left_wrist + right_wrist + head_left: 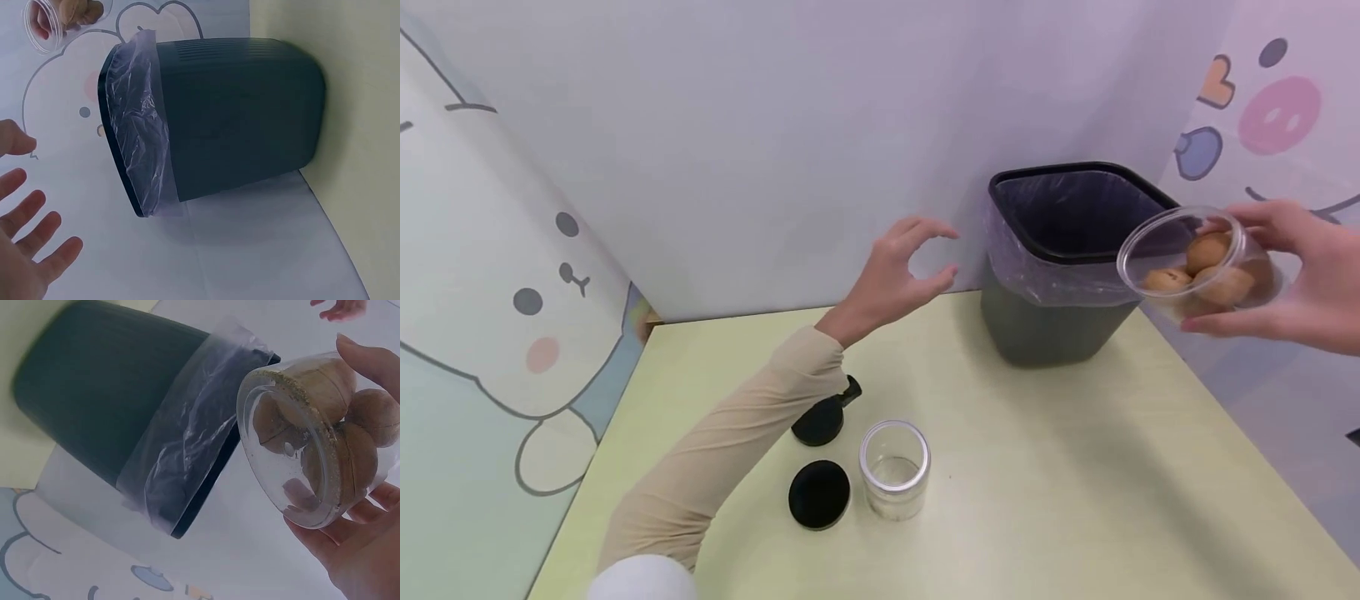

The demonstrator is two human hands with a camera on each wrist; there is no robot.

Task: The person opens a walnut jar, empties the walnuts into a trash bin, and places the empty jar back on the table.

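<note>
Clear glossy plastic container — matt dark bin, crinkly liner.

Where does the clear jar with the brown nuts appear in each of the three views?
Head: the jar with nuts is at the right, held by the right hand beside the bin's rim.
Left wrist: top left corner, small.
Right wrist: right side, large, mouth facing the camera.
Shared landmark: the dark bin with a plastic liner.
</note>
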